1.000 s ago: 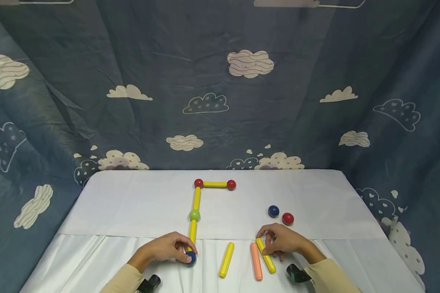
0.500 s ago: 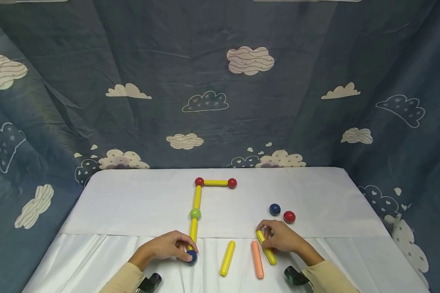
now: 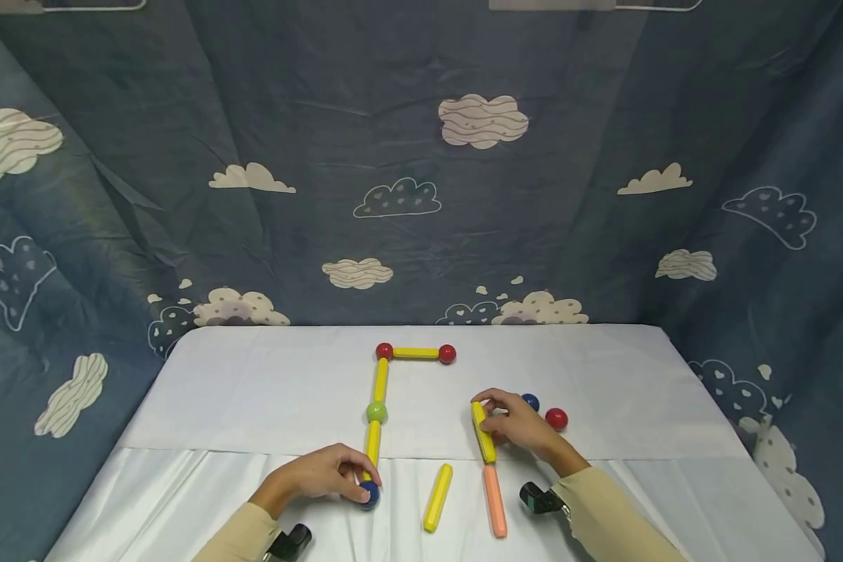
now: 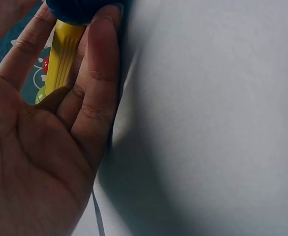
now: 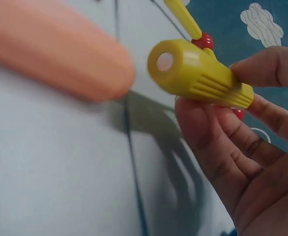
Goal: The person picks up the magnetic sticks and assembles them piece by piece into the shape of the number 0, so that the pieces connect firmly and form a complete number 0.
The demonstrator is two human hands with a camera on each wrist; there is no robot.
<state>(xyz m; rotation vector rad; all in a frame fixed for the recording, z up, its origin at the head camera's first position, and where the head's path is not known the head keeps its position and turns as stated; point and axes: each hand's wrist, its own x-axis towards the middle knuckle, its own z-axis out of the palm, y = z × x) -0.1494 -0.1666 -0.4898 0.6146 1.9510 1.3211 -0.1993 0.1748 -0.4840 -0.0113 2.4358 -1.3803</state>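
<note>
My left hand point(image 3: 319, 474) pinches a blue ball point(image 3: 371, 497) at the near end of a chain of rods and balls. From that ball a yellow rod point(image 3: 373, 441) runs to a green ball point(image 3: 376, 412). A second yellow rod point(image 3: 381, 381) leads on to a red ball point(image 3: 384, 351), where a third point(image 3: 416, 353) turns right to another red ball point(image 3: 447, 354). My right hand point(image 3: 523, 429) holds a loose yellow rod point(image 3: 484, 434) between thumb and fingers. Its round pale end faces the camera in the right wrist view, raised off the cloth with a shadow below.
An orange rod point(image 3: 495, 503) lies just below the held one, and a spare yellow rod point(image 3: 438, 499) is left of it. A loose blue ball point(image 3: 531, 402), partly hidden by my right hand, and a red ball point(image 3: 556, 419) sit farther right. White cloth point(image 3: 253, 390) covers the table.
My right hand has lifted the yellow rod from beside the orange one and carried it away from me and leftward. My left hand stays on the blue ball.
</note>
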